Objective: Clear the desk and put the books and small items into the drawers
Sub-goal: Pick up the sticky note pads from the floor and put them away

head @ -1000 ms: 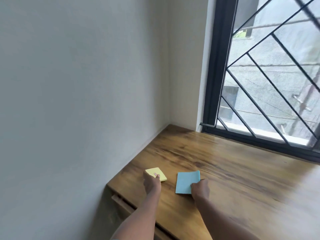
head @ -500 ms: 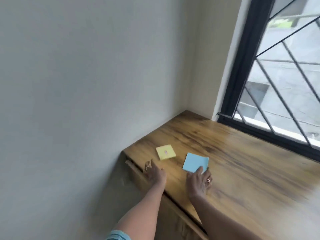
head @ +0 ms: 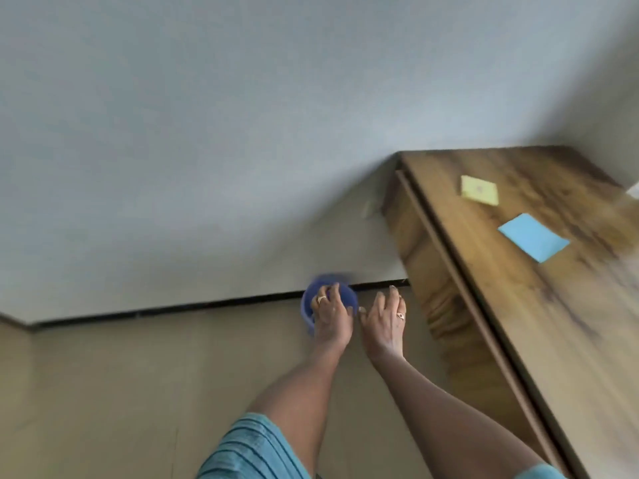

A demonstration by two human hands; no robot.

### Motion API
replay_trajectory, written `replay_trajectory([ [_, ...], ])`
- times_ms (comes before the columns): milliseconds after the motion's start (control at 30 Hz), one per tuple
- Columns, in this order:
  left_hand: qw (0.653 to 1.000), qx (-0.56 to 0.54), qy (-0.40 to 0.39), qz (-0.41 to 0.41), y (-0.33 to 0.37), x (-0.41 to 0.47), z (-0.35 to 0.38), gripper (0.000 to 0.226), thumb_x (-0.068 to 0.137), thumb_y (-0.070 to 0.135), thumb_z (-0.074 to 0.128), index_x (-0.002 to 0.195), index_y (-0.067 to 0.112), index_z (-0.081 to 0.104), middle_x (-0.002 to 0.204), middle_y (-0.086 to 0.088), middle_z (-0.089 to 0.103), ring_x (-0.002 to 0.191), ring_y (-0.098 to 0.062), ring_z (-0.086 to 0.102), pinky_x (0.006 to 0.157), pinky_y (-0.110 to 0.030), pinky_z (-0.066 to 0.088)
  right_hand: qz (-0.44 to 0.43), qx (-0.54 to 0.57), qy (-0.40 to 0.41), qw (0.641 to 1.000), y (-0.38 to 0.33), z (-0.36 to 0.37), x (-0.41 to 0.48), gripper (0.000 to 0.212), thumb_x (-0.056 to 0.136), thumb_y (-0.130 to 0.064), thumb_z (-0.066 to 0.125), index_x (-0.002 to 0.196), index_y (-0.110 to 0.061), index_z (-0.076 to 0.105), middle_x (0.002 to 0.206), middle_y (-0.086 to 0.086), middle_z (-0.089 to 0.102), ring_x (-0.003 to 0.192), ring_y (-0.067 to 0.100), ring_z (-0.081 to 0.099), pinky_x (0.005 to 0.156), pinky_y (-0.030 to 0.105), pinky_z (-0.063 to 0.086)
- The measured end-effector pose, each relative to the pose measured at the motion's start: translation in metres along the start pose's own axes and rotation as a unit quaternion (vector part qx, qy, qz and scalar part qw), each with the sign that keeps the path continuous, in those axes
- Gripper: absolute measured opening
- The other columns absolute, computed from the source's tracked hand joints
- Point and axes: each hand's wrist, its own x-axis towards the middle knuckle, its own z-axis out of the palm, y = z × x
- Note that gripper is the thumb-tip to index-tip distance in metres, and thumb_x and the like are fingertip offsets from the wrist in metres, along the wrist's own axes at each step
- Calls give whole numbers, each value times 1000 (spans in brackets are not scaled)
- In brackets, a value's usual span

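1. Head view, the hands: both bare forearms reach forward and down, side by side. The left hand (head: 331, 318) has its fingers curled over the rim of a blue container (head: 345, 298), gripping it. The right hand (head: 383, 323) is just beside it at three o'clock, with its fingers straight, slightly spread and holding nothing. Each hand wears a ring, and a teal ribbed sleeve (head: 252, 451) shows at the bottom edge.

2. Head view, materials: the blue container is round and open-topped, blurred by motion, so its material is not clear. It sits against the black skirting line (head: 207, 304) where the pale grey wall (head: 207, 133) meets the beige floor (head: 138, 375). The desk (head: 553, 323) is dark-streaked brown wood with a straight front edge.

3. Head view, the task's items: a square yellow sticky pad (head: 479, 190) and a square blue sticky pad (head: 534, 242) lie flat on the desk top. They are near each other but apart, the yellow one nearer the wall. Both are at about two o'clock from the hands and well apart from either grip.
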Motion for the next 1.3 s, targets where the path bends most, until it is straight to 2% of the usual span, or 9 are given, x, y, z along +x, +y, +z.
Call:
replay_trajectory([
  [100,997,-23,14,-69,-65,-32,-9,56,94,21,51,144,5,31,147,-16,31,137,-30,27,113,-31,20,-49,-16,-74,996,-29,43,-39,55,96,-32,42,143,-5,29,155,16,14,143,30,9,119,38,11],
  [200,989,-41,18,-141,-128,-68,-18,55,95,20,48,144,6,29,149,-14,25,136,-30,25,112,-31,22,-109,-25,-146,983,-58,76,-87,51,98,-24,40,142,-1,29,154,17,11,144,31,8,119,37,13],
  [333,973,-70,47,-216,-207,-120,-24,54,95,18,47,145,7,28,150,-14,24,136,-31,23,113,-34,24,-153,-32,-192,969,-80,127,-150,52,97,-27,45,141,-3,31,155,15,9,142,31,13,116,36,20],
  [633,897,-146,121,-399,-379,-277,-6,55,96,20,47,146,10,27,151,-11,28,141,-25,21,114,-31,19,-289,-104,-309,900,-94,247,-318,52,96,-24,48,140,-5,31,154,13,12,140,32,18,113,35,23],
  [800,829,-202,161,-496,-461,-364,0,57,95,18,47,147,12,24,151,-9,29,142,-24,21,115,-30,19,-344,-131,-371,852,-106,309,-404,54,95,-24,51,141,-3,31,154,13,14,139,34,21,113,38,25],
  [933,753,-253,193,-576,-520,-414,-1,56,95,14,46,147,14,25,151,-8,30,140,-26,22,113,-32,25,-406,-172,-390,808,-121,354,-452,53,96,-25,49,140,-1,31,151,16,21,135,36,29,110,38,28],
  [1133,666,-305,220,-644,-608,-453,-4,57,95,14,46,147,13,25,149,-9,31,138,-27,25,113,-33,23,-511,-259,-405,713,-175,427,-496,56,94,-25,52,139,-2,29,147,14,24,130,36,36,106,37,33],
  [1233,594,-344,246,-684,-647,-463,-1,54,95,14,46,146,13,27,149,-10,31,137,-30,25,112,-37,27,-518,-272,-412,699,-205,467,-512,56,93,-27,53,140,-5,31,146,12,26,129,34,37,105,37,35],
  [1300,542,-372,274,-702,-679,-465,3,53,95,14,46,145,13,30,149,-11,32,137,-31,26,110,-39,29,-506,-268,-421,703,-221,501,-519,53,94,-27,52,140,-8,33,147,12,26,131,33,35,106,38,34],
])
